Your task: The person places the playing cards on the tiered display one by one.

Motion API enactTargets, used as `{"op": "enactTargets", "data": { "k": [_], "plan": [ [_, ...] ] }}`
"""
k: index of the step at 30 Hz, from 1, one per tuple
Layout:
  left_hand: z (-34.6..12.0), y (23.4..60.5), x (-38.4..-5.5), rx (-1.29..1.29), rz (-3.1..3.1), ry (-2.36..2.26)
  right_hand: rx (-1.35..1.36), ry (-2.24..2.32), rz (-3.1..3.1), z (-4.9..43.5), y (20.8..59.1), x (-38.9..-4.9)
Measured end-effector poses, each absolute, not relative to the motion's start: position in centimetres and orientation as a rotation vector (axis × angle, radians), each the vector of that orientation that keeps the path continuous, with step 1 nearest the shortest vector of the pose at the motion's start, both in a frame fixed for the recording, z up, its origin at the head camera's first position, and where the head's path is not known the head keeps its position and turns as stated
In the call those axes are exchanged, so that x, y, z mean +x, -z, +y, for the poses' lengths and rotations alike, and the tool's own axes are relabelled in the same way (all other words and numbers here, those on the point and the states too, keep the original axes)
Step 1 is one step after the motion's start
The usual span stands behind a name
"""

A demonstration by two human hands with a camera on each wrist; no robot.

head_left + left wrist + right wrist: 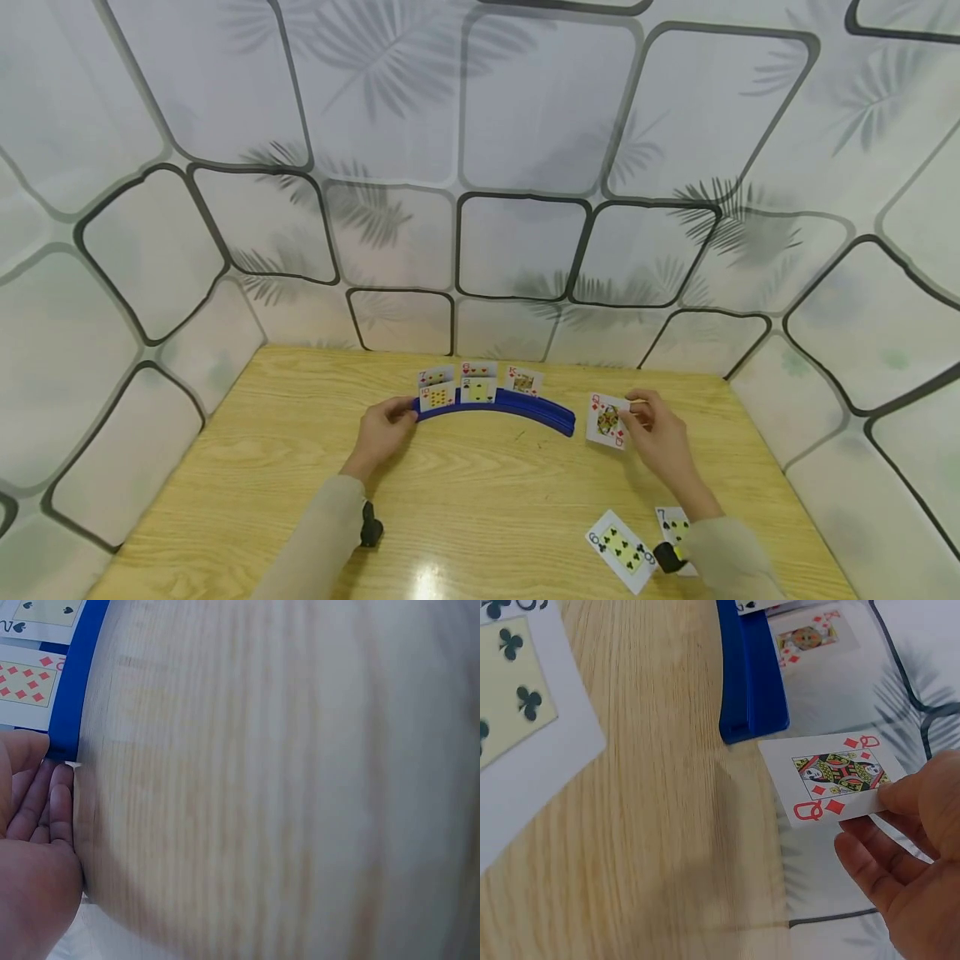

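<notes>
My left hand (pixel 383 435) holds the left end of a curved blue card holder (pixel 534 408) between thumb and fingers. Upright in its left part stand the ten of diamonds (pixel 437 397) and the two of spades (pixel 46 613) in front. Behind them are a seven (pixel 435 376) and a red six (pixel 478 368), partly covered. A king of diamonds (pixel 808 639) stands in the rear row, right of these. Just off the holder's right end, my right hand (pixel 657 437) pinches the queen of diamonds (pixel 840 776) by its edge, face toward me, raised above the table.
A clubs card (pixel 622 551) lies face up on the wooden table (pixel 480 500) at front right. Beside it, a seven of spades (pixel 672 523) is partly hidden by my right wrist. A patterned white curtain (pixel 525 250) closes off the back and both sides.
</notes>
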State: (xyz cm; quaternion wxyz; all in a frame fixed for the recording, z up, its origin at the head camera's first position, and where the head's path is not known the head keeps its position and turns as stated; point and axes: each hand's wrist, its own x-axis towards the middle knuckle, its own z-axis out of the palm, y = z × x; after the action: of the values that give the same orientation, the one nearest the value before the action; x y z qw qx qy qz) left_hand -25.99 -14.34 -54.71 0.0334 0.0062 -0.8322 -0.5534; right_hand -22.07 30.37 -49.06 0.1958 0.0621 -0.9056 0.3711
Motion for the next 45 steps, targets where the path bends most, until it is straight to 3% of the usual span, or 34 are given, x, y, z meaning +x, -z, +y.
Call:
{"op": "enactTargets", "data": {
  "k": [45],
  "plan": [
    [-14.4, 54.8, -26.0, 0.022, -2.551, 1.705, 0.244, -1.296, -2.538, 21.1, 49.4, -25.5]
  ]
}}
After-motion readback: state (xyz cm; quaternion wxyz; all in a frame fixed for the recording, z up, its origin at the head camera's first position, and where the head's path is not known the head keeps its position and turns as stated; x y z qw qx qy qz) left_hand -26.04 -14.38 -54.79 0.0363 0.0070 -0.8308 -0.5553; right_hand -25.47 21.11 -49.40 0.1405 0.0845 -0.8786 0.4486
